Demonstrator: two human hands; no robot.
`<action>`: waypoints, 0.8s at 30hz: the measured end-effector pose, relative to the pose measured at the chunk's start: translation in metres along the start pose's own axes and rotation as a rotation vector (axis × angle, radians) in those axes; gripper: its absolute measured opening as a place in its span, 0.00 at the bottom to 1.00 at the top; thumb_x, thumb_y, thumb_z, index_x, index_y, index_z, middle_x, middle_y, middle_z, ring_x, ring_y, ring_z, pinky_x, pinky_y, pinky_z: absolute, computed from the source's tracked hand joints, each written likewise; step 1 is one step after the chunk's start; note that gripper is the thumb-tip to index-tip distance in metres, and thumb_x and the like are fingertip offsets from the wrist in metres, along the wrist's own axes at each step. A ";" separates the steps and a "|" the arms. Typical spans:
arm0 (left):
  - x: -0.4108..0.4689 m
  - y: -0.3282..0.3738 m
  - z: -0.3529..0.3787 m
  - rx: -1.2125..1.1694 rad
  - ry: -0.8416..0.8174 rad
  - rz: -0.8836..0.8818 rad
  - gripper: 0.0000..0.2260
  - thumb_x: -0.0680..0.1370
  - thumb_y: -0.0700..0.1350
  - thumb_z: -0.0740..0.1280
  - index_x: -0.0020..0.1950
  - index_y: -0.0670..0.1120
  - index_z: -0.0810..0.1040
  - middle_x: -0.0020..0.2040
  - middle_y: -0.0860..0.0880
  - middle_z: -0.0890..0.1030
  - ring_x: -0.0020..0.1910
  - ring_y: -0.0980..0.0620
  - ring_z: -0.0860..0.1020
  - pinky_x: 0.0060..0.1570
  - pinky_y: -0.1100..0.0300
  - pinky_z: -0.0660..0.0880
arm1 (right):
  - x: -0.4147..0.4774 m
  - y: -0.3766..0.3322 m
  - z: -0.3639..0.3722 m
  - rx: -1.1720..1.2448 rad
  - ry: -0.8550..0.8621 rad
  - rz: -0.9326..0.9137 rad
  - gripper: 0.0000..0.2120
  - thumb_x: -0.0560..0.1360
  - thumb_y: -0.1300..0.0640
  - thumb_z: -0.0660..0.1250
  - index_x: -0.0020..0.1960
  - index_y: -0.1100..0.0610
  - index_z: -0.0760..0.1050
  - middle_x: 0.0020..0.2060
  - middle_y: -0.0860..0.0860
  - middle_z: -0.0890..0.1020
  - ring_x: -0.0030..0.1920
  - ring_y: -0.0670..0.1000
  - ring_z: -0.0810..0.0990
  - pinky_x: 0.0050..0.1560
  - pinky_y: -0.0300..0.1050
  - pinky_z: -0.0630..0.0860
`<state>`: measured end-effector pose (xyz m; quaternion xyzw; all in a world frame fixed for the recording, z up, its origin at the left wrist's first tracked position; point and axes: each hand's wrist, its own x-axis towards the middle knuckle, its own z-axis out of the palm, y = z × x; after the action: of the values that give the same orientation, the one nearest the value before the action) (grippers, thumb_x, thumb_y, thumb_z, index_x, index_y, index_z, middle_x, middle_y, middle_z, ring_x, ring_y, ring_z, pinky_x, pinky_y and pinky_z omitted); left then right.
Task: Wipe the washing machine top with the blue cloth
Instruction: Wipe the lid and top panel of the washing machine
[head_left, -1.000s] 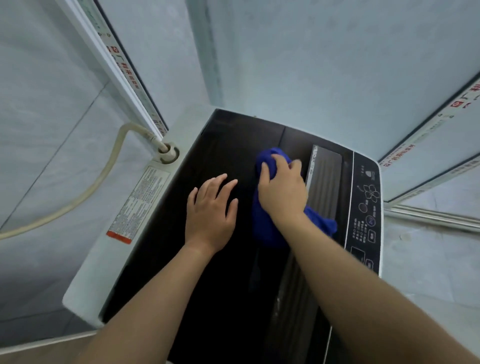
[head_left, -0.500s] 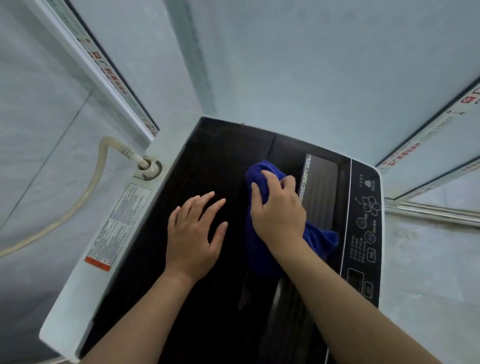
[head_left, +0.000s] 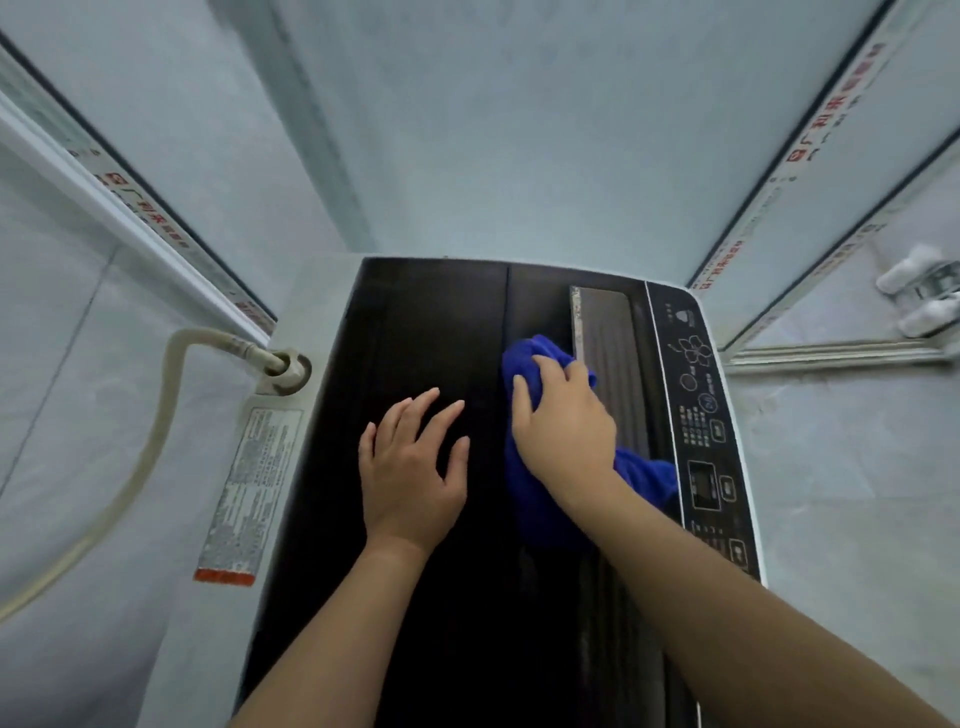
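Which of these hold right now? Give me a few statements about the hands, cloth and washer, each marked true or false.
1. The right hand grips the blue cloth. True.
2. The left hand holds a second cloth. False: it rests flat and bare on the washing machine top.
3. The hose joins the machine on its right side. False: it joins on the left.
4. The control panel runs along the right edge. True.
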<state>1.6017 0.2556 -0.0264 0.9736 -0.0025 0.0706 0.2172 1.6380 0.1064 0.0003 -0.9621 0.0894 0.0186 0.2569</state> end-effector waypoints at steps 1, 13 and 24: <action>0.000 0.000 -0.001 -0.011 0.003 0.003 0.18 0.74 0.53 0.59 0.62 0.53 0.76 0.65 0.50 0.74 0.66 0.48 0.69 0.65 0.40 0.62 | -0.018 0.000 -0.001 -0.009 -0.020 0.026 0.19 0.79 0.45 0.53 0.65 0.53 0.67 0.61 0.54 0.70 0.49 0.54 0.77 0.39 0.44 0.65; -0.065 -0.012 -0.020 -0.077 -0.105 0.214 0.16 0.77 0.48 0.61 0.65 0.51 0.74 0.68 0.51 0.71 0.69 0.52 0.64 0.70 0.46 0.54 | -0.081 -0.003 -0.001 -0.156 0.005 0.158 0.17 0.79 0.47 0.52 0.58 0.57 0.71 0.55 0.56 0.71 0.38 0.55 0.72 0.35 0.46 0.63; -0.066 -0.017 -0.021 -0.113 -0.115 0.240 0.16 0.76 0.46 0.64 0.64 0.51 0.74 0.68 0.51 0.71 0.69 0.50 0.64 0.70 0.49 0.53 | -0.112 0.000 0.001 -0.102 0.004 0.146 0.17 0.79 0.45 0.53 0.59 0.55 0.72 0.56 0.54 0.71 0.46 0.59 0.77 0.38 0.46 0.65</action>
<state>1.5346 0.2780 -0.0235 0.9549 -0.1354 0.0400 0.2613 1.5276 0.1248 0.0089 -0.9649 0.1587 0.0396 0.2054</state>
